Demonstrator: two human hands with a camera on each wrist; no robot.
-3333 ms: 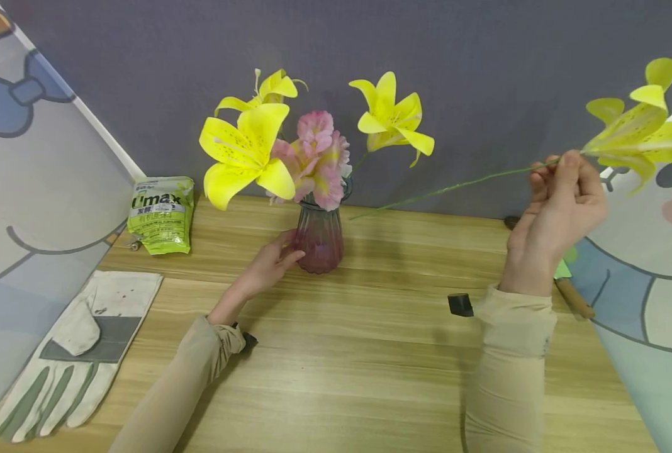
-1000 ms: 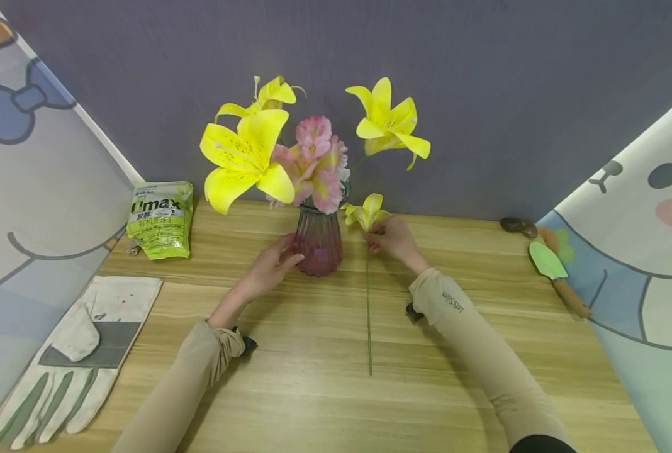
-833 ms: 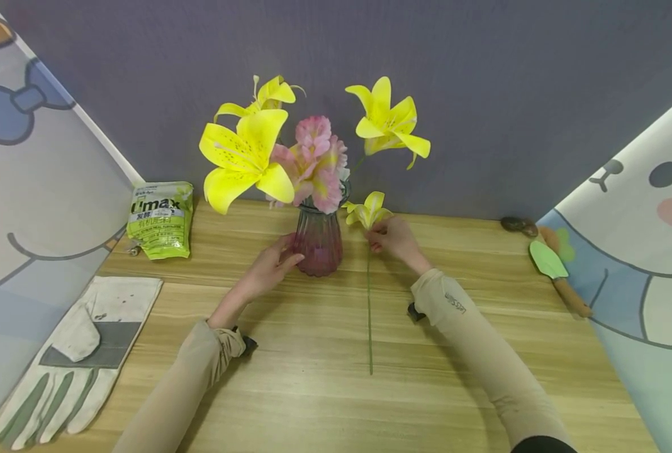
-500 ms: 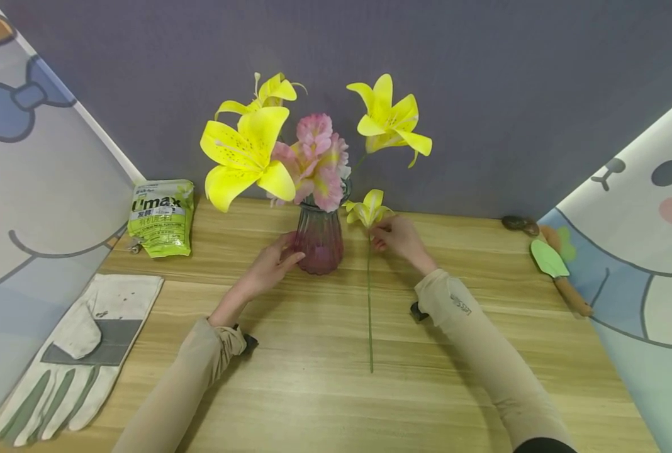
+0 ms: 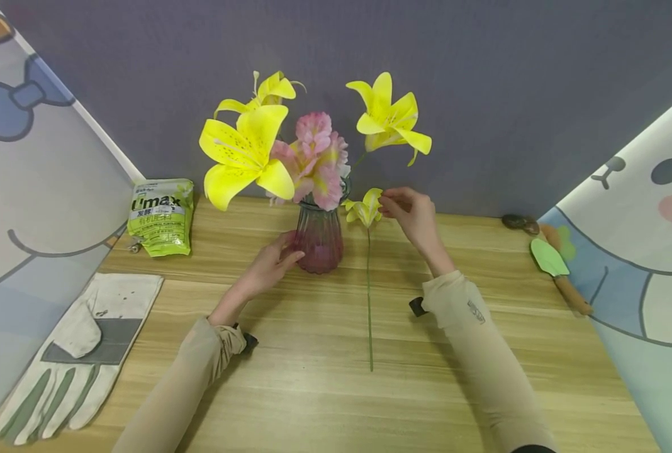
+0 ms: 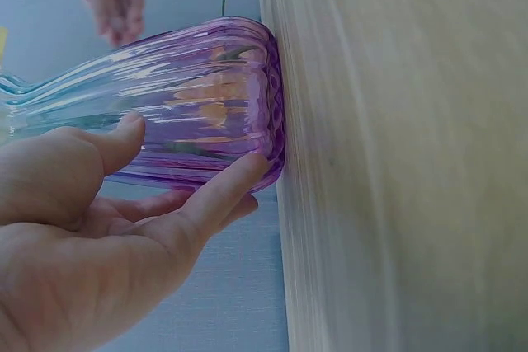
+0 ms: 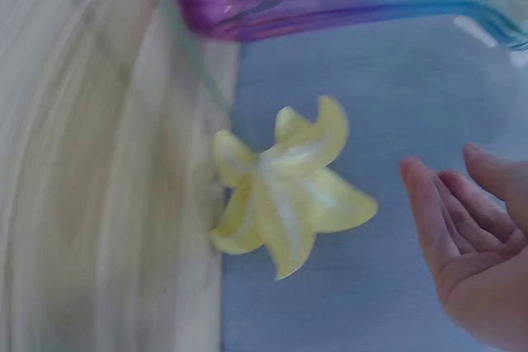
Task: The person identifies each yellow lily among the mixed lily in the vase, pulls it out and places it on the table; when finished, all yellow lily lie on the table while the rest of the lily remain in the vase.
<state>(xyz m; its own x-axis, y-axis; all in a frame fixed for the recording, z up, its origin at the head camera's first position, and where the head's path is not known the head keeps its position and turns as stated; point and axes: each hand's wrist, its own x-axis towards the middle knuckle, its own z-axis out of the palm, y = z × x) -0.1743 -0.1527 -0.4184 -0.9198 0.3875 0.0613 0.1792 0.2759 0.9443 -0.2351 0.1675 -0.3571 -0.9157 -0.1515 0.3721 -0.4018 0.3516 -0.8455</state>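
Note:
My left hand (image 5: pixel 268 267) holds the lower left side of a ribbed glass vase (image 5: pixel 319 248), blue-green above and purple-pink below. In the left wrist view, the thumb and index fingertip (image 6: pixel 256 161) lie against the glass, with other fingers partly hidden behind it. Yellow lilies (image 5: pixel 242 157) and pink flowers (image 5: pixel 316 167) stand in the vase. A single yellow lily (image 5: pixel 364 207) lies to its right, its green stem towards me. Just right of this bloom is my right hand (image 5: pixel 415 217); the right wrist view shows its loosely bent fingers holding nothing, apart from the petals (image 7: pixel 289 187).
On the left of the wooden table (image 5: pixel 313 390) are a green Umax bag (image 5: pixel 163 217) and a white-and-grey work glove (image 5: pixel 87 349). A green-bladed hand trowel (image 5: pixel 551 261) with a wooden handle and a dark object (image 5: pixel 520 222) lie at the right edge. A grey wall (image 5: pixel 483 113) rises behind.
The right hand brought the lily from the upper right down to the table beside the vase, then let go and drew back up and right. The left hand stayed on the vase.

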